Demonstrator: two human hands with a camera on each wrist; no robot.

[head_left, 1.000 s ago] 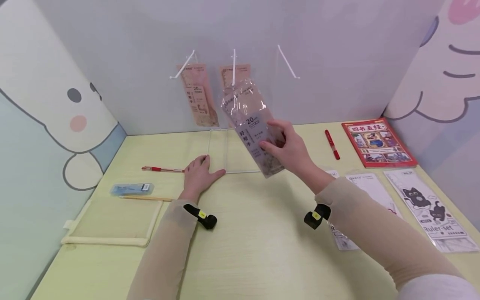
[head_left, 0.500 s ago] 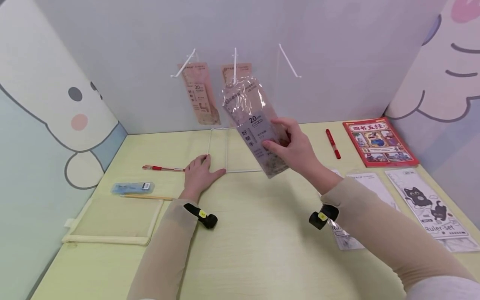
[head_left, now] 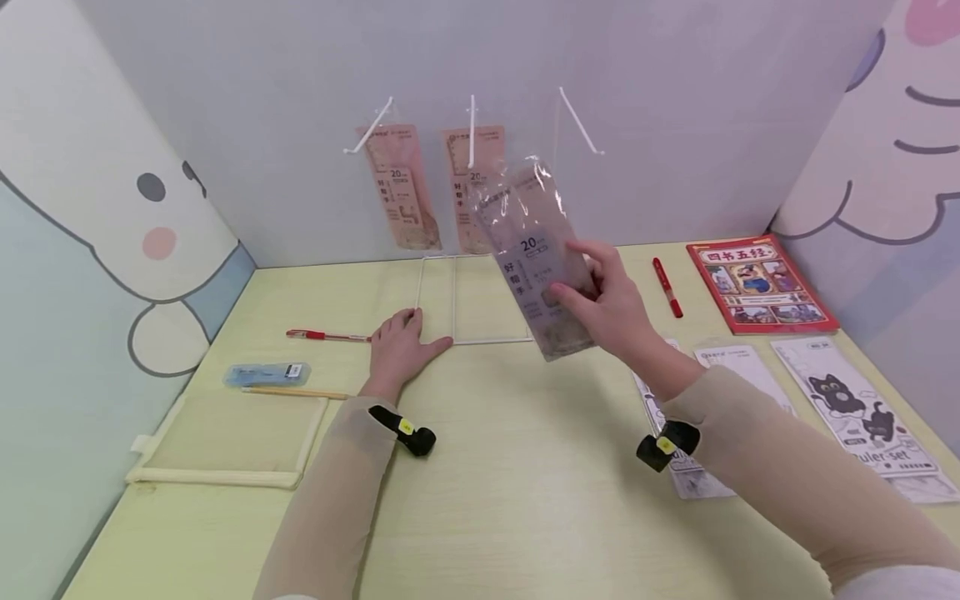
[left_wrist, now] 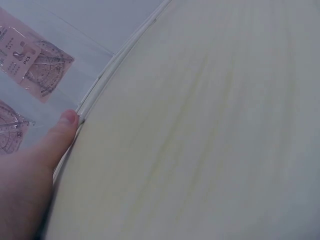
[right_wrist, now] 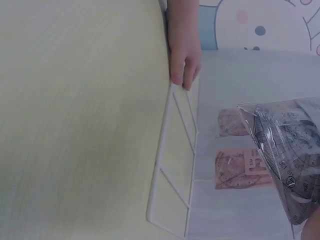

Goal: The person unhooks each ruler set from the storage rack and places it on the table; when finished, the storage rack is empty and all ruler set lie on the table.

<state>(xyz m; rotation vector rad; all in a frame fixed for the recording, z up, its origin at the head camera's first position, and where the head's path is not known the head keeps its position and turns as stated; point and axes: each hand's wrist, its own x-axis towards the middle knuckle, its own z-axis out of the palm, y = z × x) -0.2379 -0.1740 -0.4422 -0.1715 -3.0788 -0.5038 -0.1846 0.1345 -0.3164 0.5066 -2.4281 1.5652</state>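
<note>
ruler packet (head_left: 534,267) pinched in right hand (head_left: 621,310); left hand (head_left: 397,348), thumb spread, on wire frame (head_left: 491,341); likely hanging step, next probably calls for guiding packet onto right hook (head_left: 579,121).

The right grip (head_left: 611,307) holds a printed packet (head_left: 527,258); the left grip (head_left: 399,350) touches a white rack (head_left: 491,342).
</note>
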